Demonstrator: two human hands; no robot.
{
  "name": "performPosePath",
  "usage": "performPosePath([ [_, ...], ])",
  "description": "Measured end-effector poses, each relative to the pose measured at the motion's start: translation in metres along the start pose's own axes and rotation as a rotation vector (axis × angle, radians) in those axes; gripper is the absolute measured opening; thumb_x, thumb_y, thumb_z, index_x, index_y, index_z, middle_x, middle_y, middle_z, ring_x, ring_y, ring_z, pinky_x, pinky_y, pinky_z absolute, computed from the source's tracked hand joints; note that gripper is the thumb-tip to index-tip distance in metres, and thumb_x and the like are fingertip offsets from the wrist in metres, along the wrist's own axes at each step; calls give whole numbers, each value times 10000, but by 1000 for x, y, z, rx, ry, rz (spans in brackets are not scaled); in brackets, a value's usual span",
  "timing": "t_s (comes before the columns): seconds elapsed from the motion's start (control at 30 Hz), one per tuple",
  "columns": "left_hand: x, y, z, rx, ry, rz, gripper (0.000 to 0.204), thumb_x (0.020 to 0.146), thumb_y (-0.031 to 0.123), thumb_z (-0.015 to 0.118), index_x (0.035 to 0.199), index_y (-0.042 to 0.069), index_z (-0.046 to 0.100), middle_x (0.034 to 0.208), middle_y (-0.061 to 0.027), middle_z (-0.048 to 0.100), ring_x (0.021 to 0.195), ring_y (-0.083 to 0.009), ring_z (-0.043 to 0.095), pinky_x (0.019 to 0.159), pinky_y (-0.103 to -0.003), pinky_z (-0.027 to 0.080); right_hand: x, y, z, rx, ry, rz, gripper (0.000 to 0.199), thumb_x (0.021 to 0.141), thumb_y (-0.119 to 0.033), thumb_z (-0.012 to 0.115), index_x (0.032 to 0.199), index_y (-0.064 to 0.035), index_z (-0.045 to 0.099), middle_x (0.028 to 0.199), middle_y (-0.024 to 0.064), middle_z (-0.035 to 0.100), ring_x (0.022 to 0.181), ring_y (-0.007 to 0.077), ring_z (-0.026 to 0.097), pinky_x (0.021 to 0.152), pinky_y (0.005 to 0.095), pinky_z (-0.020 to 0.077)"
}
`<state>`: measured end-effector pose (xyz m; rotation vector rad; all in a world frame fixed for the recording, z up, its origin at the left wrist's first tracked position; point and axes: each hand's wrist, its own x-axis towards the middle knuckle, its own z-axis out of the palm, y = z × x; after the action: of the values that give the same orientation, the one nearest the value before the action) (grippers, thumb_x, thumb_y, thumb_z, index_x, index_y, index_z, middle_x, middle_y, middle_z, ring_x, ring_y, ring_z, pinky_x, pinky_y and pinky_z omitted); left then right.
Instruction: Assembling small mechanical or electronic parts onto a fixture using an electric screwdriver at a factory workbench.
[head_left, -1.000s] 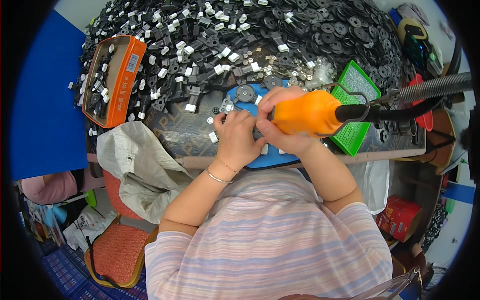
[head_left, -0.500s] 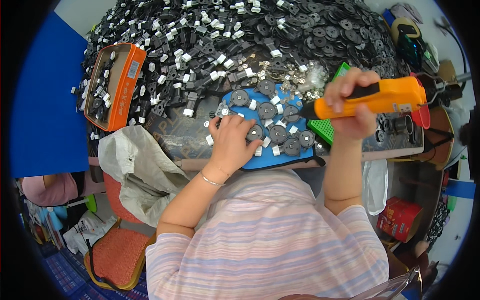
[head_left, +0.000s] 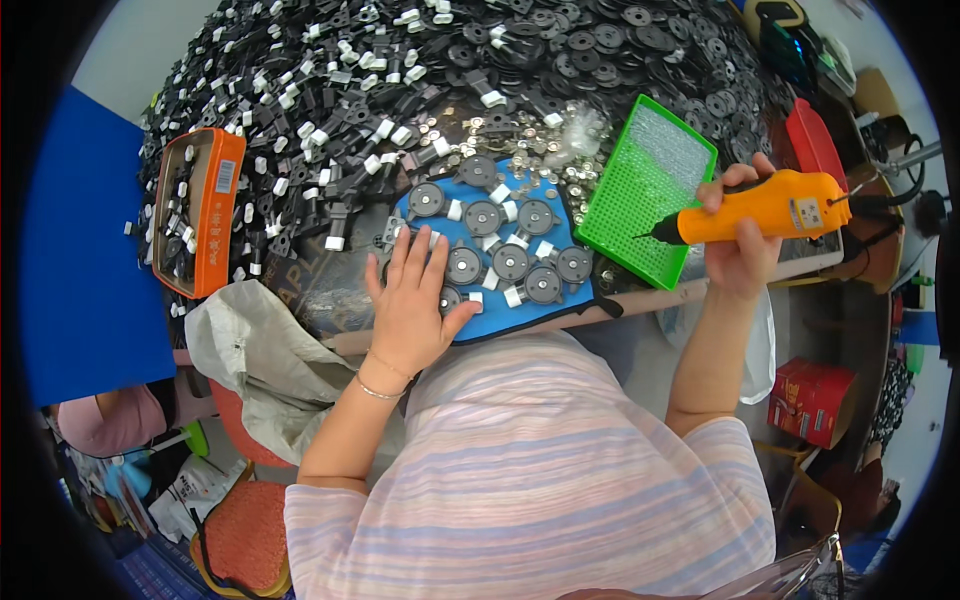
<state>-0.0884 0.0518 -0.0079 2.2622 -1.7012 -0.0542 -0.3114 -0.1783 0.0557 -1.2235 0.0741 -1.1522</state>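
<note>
My right hand [head_left: 740, 230] is wrapped round an orange electric screwdriver [head_left: 780, 208] with a black nose. Its thin bit points left, over the green perforated tray [head_left: 600, 215], whose far part holds a layer of small silvery screws [head_left: 665, 145]. Fingers spread, my left hand [head_left: 412, 290] rests at the left edge of a blue mat [head_left: 520, 312]. Several black round pieces [head_left: 510, 262] with white ends lie on the mat. The left fingers touch or cover some of the leftmost pieces; exactly which, I cannot tell.
A large heap of black parts [head_left: 330, 90] with white ends covers the table's far side, with black discs [head_left: 600, 40] at right. Loose small metal pieces [head_left: 555, 165] lie before it. An orange box [head_left: 213, 230] stands left; a red bin [head_left: 815, 145] is at far right.
The screwdriver has left the round pieces on the mat and moved right, its bit now over the green tray. My left hand has flattened and spread its fingers. The whole view has shifted.
</note>
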Motion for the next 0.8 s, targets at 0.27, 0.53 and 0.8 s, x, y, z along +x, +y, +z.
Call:
performPosePath([
  [0.27, 43, 65, 7, -332, -22, 369, 479, 667, 239, 665, 1082, 54, 514, 1065, -95, 507, 1011, -267, 457, 906, -401, 304, -8, -5, 0, -48, 32, -30, 413, 713, -25, 618, 1081, 5, 431, 968, 134, 493, 763, 211, 534, 699, 312, 430],
  [0.53, 59, 98, 37, -275, 40, 253, 440, 652, 159, 649, 1040, 4, 509, 947, -122, 526, 896, -282, 481, 771, -386, 386, -16, -10, -8, -269, 285, -55, 338, 699, 57, 559, 1012, -9, 451, 895, 128, 491, 629, 168, 514, 576, 262, 418],
  [0.8, 49, 82, 35, -235, 46, 261, 423, 663, 65, 572, 1068, -15, 479, 1025, -154, 532, 1013, -287, 476, 865, -390, 342, -21, -3, -18, -374, 281, -90, 281, 699, 48, 584, 951, 5, 468, 834, 113, 528, 645, 161, 543, 596, 264, 455],
])
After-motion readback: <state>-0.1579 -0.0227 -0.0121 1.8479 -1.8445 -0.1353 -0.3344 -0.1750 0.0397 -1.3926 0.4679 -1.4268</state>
